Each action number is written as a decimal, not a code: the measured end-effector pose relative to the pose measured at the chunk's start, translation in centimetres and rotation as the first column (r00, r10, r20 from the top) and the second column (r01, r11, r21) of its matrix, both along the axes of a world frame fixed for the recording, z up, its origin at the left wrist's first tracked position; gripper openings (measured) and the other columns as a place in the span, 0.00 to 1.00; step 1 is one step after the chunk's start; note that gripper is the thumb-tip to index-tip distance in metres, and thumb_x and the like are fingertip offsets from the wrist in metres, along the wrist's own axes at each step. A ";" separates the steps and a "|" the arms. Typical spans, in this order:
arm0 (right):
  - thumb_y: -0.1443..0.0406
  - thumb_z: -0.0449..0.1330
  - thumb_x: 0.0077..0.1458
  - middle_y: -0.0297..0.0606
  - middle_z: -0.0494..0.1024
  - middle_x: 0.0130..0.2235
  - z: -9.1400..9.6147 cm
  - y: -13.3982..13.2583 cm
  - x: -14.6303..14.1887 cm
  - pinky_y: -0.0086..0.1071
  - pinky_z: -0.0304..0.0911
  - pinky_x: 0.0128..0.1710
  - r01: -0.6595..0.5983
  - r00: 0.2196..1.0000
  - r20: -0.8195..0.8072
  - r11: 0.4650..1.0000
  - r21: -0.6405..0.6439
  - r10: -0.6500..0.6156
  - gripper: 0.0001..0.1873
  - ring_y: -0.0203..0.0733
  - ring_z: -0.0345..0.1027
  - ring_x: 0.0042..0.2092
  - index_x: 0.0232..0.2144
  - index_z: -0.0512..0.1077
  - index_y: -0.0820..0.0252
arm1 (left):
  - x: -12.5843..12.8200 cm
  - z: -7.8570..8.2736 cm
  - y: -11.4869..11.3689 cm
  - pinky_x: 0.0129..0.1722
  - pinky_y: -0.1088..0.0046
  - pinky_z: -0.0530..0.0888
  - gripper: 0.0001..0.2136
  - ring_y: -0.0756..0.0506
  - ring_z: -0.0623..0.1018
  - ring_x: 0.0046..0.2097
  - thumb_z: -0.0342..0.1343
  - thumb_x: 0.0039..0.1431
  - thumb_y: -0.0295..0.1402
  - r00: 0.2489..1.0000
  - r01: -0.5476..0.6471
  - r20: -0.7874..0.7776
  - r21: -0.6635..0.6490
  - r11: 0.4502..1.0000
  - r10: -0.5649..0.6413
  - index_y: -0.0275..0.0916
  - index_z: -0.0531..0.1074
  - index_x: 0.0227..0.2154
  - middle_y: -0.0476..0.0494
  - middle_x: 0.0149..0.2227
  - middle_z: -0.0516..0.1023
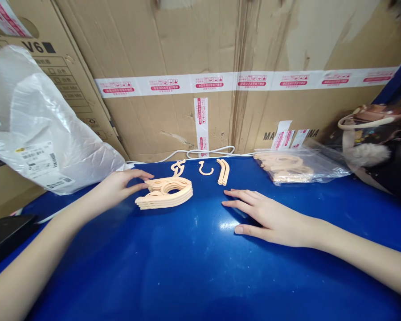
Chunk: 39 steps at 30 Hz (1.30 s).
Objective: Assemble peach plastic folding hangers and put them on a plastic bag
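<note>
A stack of several folded peach plastic hangers [177, 198] lies on the blue table left of the middle. My left hand [125, 182] is at the back left end of this stack, fingers stretched and apart; the fingertips look to touch its edge, without a clear grip. My right hand [267, 216] hovers low over or rests on the table, palm down, fingers spread, holding nothing. Just beyond its fingertips lie two curved peach hanger arms [223, 172] side by side. A loose hanger hook [207, 173] and a small peach hanger piece [177, 168] lie behind the stack.
A clear plastic bag [294, 167] with more peach parts lies at the back right. A white mailing bag [43, 129] stands at the left, near a black object [6, 236]. Cardboard boxes [160, 49] wall off the back, with a white cable [187, 153] along their foot. A dark bag [387, 147] sits far right.
</note>
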State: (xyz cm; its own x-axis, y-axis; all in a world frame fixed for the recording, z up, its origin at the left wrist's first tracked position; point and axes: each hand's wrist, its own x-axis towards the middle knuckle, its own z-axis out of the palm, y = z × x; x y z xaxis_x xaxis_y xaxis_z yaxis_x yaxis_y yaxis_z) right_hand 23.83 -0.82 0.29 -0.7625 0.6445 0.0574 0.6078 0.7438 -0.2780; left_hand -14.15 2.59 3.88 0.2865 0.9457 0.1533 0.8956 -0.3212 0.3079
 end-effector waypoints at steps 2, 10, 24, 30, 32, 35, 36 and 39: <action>0.45 0.48 0.62 0.44 0.55 0.67 0.0 0.0 0.0 0.49 0.50 0.63 0.000 1.000 -0.006 1.000 0.003 0.000 0.33 0.52 0.49 0.66 0.63 0.60 0.55 | 0.3 0.0 -0.1 0.53 0.62 0.68 0.29 0.38 0.76 0.50 0.47 0.57 0.57 1.000 -0.004 -0.001 -0.005 1.000 0.004 0.34 0.73 0.44 0.38 0.49 0.79; 0.46 0.48 0.63 0.43 0.58 0.66 0.0 0.0 -0.1 0.50 0.51 0.63 0.027 0.999 -0.037 0.999 -0.017 -0.027 0.32 0.52 0.51 0.65 0.63 0.60 0.54 | 0.1 0.5 -0.9 0.57 0.65 0.64 0.28 0.39 0.72 0.55 0.46 0.58 0.51 0.998 -0.059 0.004 -0.005 0.998 0.059 0.32 0.70 0.50 0.38 0.54 0.75; 0.59 0.51 0.65 0.50 0.74 0.47 -0.2 9.6 -3.9 0.46 0.62 0.53 0.171 0.983 -0.095 0.963 0.207 -0.154 0.17 0.53 0.68 0.51 0.42 0.76 0.62 | 11.0 1.9 9.5 0.45 0.58 0.75 0.15 0.41 0.76 0.47 0.55 0.65 0.37 0.939 -0.149 -0.338 -0.247 0.958 0.060 0.36 0.68 0.51 0.39 0.51 0.72; 0.60 0.52 0.64 0.47 0.73 0.48 -0.6 6.9 -1.8 0.41 0.64 0.52 0.097 0.992 -0.102 0.973 0.209 -0.077 0.15 0.48 0.69 0.50 0.46 0.74 0.62 | 16.1 1.5 8.1 0.45 0.58 0.75 0.15 0.42 0.76 0.47 0.55 0.65 0.37 0.928 -0.073 -0.371 -0.293 0.953 -0.043 0.36 0.68 0.51 0.40 0.51 0.72; 0.60 0.52 0.64 0.47 0.73 0.48 -0.4 5.2 -0.8 0.42 0.65 0.50 0.101 0.991 -0.103 0.972 0.213 -0.081 0.15 0.48 0.70 0.48 0.46 0.73 0.61 | 17.6 1.0 6.7 0.45 0.59 0.75 0.15 0.42 0.76 0.47 0.55 0.65 0.37 0.926 0.025 -0.355 -0.283 0.959 -0.129 0.36 0.69 0.51 0.40 0.50 0.72; 0.61 0.51 0.64 0.45 0.73 0.46 -0.2 2.2 0.5 0.40 0.69 0.45 0.116 0.991 -0.082 0.971 0.207 -0.101 0.13 0.46 0.71 0.44 0.43 0.73 0.60 | 19.4 -0.1 4.3 0.46 0.58 0.75 0.15 0.42 0.76 0.47 0.55 0.65 0.37 0.910 0.175 -0.338 -0.212 0.962 -0.240 0.36 0.69 0.51 0.40 0.51 0.72; 0.63 0.51 0.64 0.44 0.72 0.45 -0.1 1.2 0.9 0.39 0.69 0.42 0.127 0.991 -0.068 0.973 0.193 -0.115 0.12 0.45 0.71 0.42 0.42 0.72 0.59 | 19.8 -0.4 3.5 0.47 0.57 0.74 0.15 0.42 0.76 0.48 0.54 0.65 0.36 0.904 0.214 -0.336 -0.181 0.960 -0.265 0.36 0.68 0.51 0.39 0.51 0.72; 0.66 0.49 0.63 0.44 0.72 0.46 -0.2 -1.4 2.3 0.39 0.70 0.40 0.154 0.988 -0.038 0.975 0.159 -0.150 0.11 0.45 0.71 0.43 0.41 0.71 0.57 | 20.4 -0.9 1.4 0.48 0.60 0.73 0.13 0.40 0.75 0.50 0.49 0.68 0.31 0.878 0.314 -0.337 -0.132 0.940 -0.340 0.35 0.69 0.51 0.36 0.50 0.73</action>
